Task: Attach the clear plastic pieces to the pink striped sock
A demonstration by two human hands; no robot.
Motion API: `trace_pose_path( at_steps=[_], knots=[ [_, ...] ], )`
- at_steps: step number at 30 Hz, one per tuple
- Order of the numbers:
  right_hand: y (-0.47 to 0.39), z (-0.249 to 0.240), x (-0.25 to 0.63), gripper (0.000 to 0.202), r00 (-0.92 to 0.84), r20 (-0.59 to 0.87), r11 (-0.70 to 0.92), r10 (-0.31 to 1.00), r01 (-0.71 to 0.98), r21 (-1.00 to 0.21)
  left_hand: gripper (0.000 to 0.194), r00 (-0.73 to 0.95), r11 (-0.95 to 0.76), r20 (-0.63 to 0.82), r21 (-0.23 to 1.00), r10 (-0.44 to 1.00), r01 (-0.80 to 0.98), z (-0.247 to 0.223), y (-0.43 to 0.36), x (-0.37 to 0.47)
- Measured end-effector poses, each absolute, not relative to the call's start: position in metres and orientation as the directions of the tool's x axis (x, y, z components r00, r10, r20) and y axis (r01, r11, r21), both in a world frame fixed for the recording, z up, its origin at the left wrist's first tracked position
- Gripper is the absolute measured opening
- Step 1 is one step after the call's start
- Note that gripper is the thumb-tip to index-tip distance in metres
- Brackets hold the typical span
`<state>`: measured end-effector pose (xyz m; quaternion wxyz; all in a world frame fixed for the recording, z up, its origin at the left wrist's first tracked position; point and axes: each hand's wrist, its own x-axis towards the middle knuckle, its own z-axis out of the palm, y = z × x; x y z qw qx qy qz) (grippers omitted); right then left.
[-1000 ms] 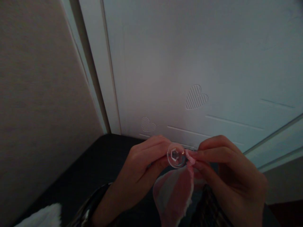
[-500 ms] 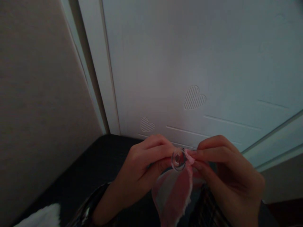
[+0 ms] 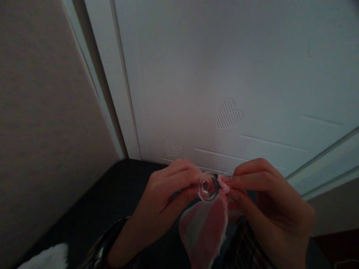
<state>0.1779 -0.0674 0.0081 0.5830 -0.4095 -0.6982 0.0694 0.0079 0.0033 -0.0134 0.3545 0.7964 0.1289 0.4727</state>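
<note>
My left hand [image 3: 174,186] has its thumb and fingers closed on a small clear round piece [image 3: 206,186] that looks like a suction cup. Right beside it, my right hand [image 3: 269,198] pinches the gathered pink top edge of a pink-and-white striped cloth [image 3: 206,228]. The cloth hangs down between both hands and has a fuzzy rim. The clear piece sits against the pinched pink part; whether the two are joined I cannot tell. Fingers hide part of both.
A white panel [image 3: 179,82] with carved hearts and lines stands in front. To the left is a plain wall [image 3: 42,112]. The dark surface [image 3: 92,201] lies below, with a white fluffy item [image 3: 46,257] at lower left.
My left hand has shifted slightly left, and the clear round piece now faces me more fully. My right hand keeps its pinch on the cloth.
</note>
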Motion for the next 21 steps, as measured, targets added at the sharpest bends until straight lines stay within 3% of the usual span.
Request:
trace_pose_path(
  at_steps=[8,16,21],
  knots=[
    [-0.0676,0.0051,0.1792,0.023,0.016,0.744,0.642,0.668,0.493,-0.587,0.015,0.520,-0.748,0.674,0.657,0.524,-0.097,-0.0129,0.0054,0.0076],
    [-0.0691,0.0083,0.1729,0.023,0.082,0.762,0.633,0.643,0.504,-0.588,0.028,0.512,-0.663,0.590,0.747,0.624,-0.052,-0.0133,-0.0001,0.0039],
    [-0.0679,0.0056,0.1778,0.025,0.025,0.751,0.647,0.660,0.489,-0.585,0.031,0.500,-0.648,0.599,0.756,0.626,-0.094,-0.0161,-0.0009,0.0048]
  ],
)
